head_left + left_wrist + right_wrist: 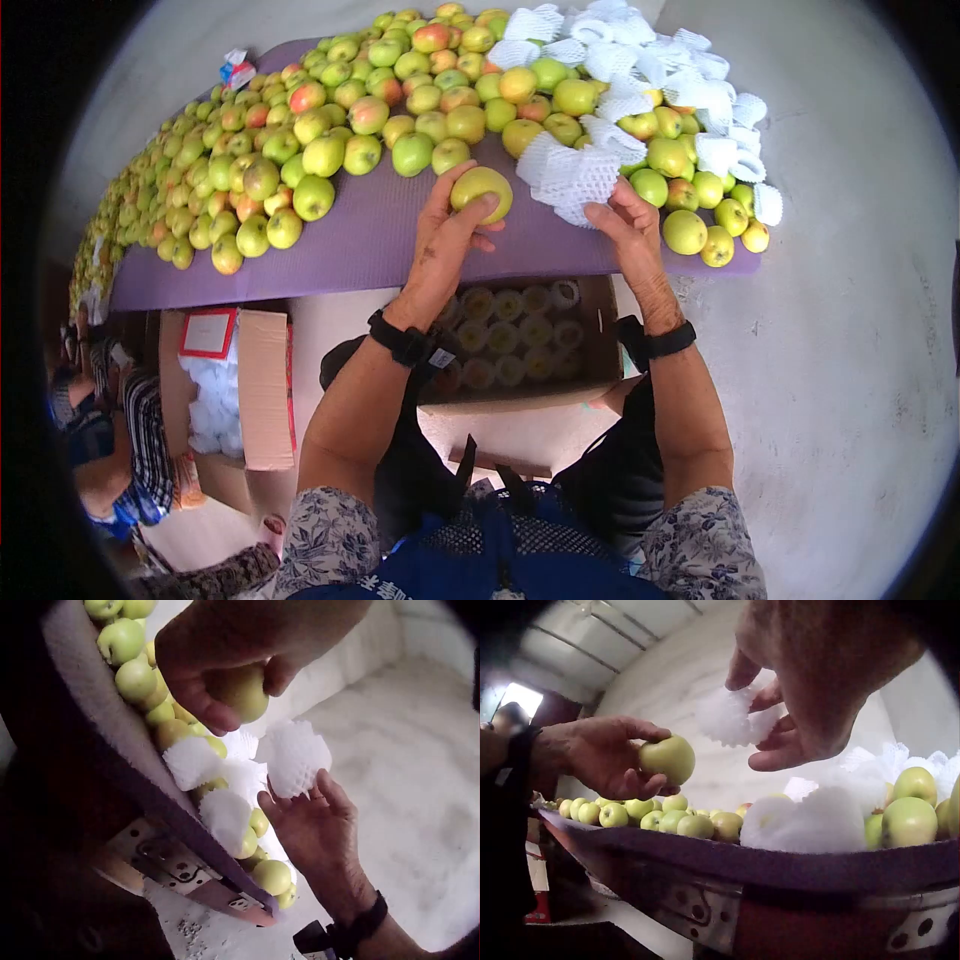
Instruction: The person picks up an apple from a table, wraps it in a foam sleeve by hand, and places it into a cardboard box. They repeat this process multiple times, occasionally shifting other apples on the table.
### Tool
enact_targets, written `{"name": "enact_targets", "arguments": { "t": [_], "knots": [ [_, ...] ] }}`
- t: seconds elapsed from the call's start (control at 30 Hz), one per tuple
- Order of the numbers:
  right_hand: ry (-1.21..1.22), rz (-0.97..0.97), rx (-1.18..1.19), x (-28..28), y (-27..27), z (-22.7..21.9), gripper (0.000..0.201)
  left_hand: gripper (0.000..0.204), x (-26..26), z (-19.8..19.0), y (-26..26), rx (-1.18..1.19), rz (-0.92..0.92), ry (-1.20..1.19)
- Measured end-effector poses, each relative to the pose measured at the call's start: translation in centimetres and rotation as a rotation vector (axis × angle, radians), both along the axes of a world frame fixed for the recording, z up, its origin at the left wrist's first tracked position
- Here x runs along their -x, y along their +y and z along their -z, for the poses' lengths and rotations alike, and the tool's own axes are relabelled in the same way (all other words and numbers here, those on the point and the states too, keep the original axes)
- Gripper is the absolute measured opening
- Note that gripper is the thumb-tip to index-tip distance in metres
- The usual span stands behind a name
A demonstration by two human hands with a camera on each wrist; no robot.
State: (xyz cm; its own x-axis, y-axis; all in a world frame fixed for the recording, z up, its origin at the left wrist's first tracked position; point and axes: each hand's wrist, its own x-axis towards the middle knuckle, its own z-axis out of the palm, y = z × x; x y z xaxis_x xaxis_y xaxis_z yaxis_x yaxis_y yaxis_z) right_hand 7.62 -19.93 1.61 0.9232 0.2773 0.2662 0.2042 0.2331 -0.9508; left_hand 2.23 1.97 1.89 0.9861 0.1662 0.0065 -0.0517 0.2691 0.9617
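My left hand (440, 240) grips a yellow-green apple (480, 188) above the front edge of the purple-covered table, thumb lying across the fruit. To its right, my right hand (634, 235) pinches a white foam net sleeve (298, 756) at the fingertips. The right wrist view shows that sleeve (731, 718) between thumb and fingers, raised over the table. Apple and sleeve are apart, with a gap between the two hands. Behind the right hand, more foam net sleeves (622, 60) lie heaped over apples.
A wide pile of apples (320, 120) covers much of the purple tabletop (370, 220). Below the front edge sits a cardboard box (600, 330) with rows of sleeved apples. Another carton (265, 385) holding white packing stands at left, near another person (140, 430).
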Motion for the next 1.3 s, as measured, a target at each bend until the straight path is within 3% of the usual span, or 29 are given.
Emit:
{"name": "enact_targets", "arguments": {
  "t": [0.1,0.17,0.4,0.7,1.03,1.13,1.2,1.23,1.3],
  "knots": [
    [-0.147,-0.092,0.084,1.0,1.3,-0.8,0.024,0.049,-0.1,0.0,0.4,-0.099,0.000,0.005],
    [-0.336,-0.060,0.343,1.2,1.6,-0.7,0.027,0.049,0.2,-0.2,0.2,-0.100,0.017,0.021],
    [-0.641,0.027,0.534,2.4,2.6,-0.9,0.036,0.043,0.0,0.9,0.1,-0.053,0.068,0.111],
    [-0.667,0.099,0.574,3.0,3.0,-0.5,0.045,0.044,-0.1,1.5,-0.4,0.210,0.256,0.088],
    [-0.557,0.080,0.575,3.0,2.5,0.3,0.043,0.044,0.3,1.6,-1.6,-0.047,0.115,0.097],
    [-0.390,0.037,0.438,3.1,2.2,-0.3,0.039,0.042,0.0,1.8,-1.4,-0.030,0.139,0.091],
    [-0.075,-0.073,0.127,3.2,2.0,-0.9,0.032,0.041,0.0,1.9,-1.4,0.045,0.148,0.129],
    [-0.074,-0.073,0.127,3.1,1.9,-0.8,0.032,0.041,-0.1,2.2,-1.3,0.045,0.147,0.129],
    [-0.354,0.007,0.289,2.8,1.6,-0.1,0.029,0.043,-0.2,2.5,-1.2,0.183,0.007,0.048]
  ]
}}
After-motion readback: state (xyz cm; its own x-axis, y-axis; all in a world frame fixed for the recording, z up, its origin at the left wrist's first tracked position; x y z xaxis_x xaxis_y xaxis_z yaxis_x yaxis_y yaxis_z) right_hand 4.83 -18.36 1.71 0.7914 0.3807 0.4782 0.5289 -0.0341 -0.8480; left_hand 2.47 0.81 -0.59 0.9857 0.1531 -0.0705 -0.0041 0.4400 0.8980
